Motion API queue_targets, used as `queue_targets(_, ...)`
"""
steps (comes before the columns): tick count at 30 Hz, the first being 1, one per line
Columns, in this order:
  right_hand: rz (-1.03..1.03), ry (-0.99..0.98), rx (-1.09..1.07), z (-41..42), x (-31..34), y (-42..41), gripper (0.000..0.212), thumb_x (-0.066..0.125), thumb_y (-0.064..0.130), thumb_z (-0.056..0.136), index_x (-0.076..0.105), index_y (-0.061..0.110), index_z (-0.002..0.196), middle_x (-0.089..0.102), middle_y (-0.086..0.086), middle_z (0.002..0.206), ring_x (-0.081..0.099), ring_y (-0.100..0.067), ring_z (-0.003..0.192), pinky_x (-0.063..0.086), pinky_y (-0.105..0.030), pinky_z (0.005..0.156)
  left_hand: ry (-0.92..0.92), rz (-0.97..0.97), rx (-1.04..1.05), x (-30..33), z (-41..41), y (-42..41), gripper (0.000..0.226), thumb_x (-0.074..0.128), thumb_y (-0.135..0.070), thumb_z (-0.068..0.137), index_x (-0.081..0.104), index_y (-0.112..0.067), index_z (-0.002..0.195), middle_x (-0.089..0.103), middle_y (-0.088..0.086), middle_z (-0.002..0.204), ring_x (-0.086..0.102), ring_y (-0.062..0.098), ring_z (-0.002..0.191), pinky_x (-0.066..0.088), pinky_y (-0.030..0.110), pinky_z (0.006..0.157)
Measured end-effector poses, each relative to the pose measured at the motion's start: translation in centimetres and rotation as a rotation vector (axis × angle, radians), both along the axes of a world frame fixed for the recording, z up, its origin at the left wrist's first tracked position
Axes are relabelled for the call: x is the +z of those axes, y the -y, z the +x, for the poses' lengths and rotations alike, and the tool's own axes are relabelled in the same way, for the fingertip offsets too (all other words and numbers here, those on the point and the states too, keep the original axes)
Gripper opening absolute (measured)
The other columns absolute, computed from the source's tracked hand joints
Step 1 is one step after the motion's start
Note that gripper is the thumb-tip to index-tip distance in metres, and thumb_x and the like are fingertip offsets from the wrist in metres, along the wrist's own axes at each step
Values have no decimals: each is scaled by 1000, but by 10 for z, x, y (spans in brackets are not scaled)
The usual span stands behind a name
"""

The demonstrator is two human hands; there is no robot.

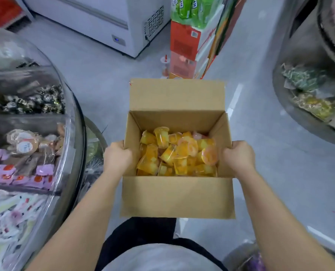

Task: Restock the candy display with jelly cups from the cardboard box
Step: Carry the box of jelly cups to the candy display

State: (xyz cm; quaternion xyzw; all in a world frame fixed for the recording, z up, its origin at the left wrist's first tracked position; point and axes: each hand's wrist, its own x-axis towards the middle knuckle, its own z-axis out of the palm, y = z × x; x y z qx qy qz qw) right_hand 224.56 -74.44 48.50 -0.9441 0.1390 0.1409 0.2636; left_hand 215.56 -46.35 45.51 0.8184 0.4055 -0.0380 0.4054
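An open cardboard box [177, 196] is held in front of me above the floor, its far flap standing up. Inside lie several orange and yellow jelly cups [177, 153], a few with pink lids. My left hand [118, 156] grips the box's left wall, fingers curled over its rim. My right hand [238, 156] grips the right wall the same way. The round candy display [72, 133] with a clear curved cover stands at my left, its compartments holding wrapped sweets.
A second round display [307, 106] with packets stands at the right. A white chest freezer [112, 26] is at the back. Stacked red cartons with green bottles [190, 36] stand beyond the box. Grey floor runs between them.
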Motion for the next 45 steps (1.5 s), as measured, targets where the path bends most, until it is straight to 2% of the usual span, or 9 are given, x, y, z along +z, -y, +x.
queue_targets(8,-15,-15,132,214,5,-92,35,49,1,73,30,11,46,32,-4,49,30,-24,50,23,-27,43,5,-45,98,-6,175,-74,12,49,-3,78,55,5,72,51,12,62,45,26,57,30,29,48)
queue_targets(13,-3,-3,276,326,8,-159,36,51,1,74,33,13,45,36,-5,49,39,-29,60,31,-29,53,2,-45,239,1,254,-120,13,47,-4,78,55,5,74,54,15,66,47,26,59,33,29,51)
queue_targets(17,-13,-18,466,422,-12,-228,34,55,4,76,37,11,47,44,-10,54,48,-33,65,36,-32,60,-30,-12,407,-14,307,-158,21,49,-6,78,49,-9,57,55,6,58,49,25,56,33,26,46)
queue_targets(22,-60,-17,791,528,-31,-325,18,58,11,81,63,-5,74,66,-30,88,62,-42,86,39,-34,64,-56,8,666,-19,366,-195,14,51,-7,78,59,-5,67,54,2,55,50,24,57,36,24,47)
queue_targets(25,-49,-25,915,574,-27,-386,18,59,14,84,65,-2,78,67,-28,91,62,-40,90,35,-31,64,-69,-12,814,-15,394,-215,13,55,-14,77,63,-5,70,64,8,63,60,29,65,47,32,55)
queue_targets(31,-39,-116,1088,624,-45,-520,39,58,16,83,40,17,48,54,-13,64,55,-30,68,40,-32,61,-71,-28,1090,-30,428,-272,12,53,-12,74,61,-8,65,62,9,60,58,29,64,44,32,53)
queue_targets(35,-93,-158,1205,633,-68,-604,33,58,13,81,47,12,51,58,-16,62,58,-35,69,41,-33,60,-63,-82,1221,-55,439,-315,13,54,-11,78,61,-10,68,59,4,57,52,28,62,35,27,47)
queue_targets(41,-221,-100,1514,626,-79,-721,38,59,14,81,42,17,46,49,-4,49,49,-26,53,32,-26,46,-118,-174,1438,-78,452,-337,18,54,-11,85,52,-18,69,67,20,82,61,39,82,37,34,60)
queue_targets(45,-321,-128,1751,615,-101,-780,29,58,19,82,52,11,54,62,-12,60,60,-32,65,48,-34,59,-120,-214,1663,-91,478,-329,25,58,-10,85,47,-22,66,68,18,78,61,38,79,29,30,57)
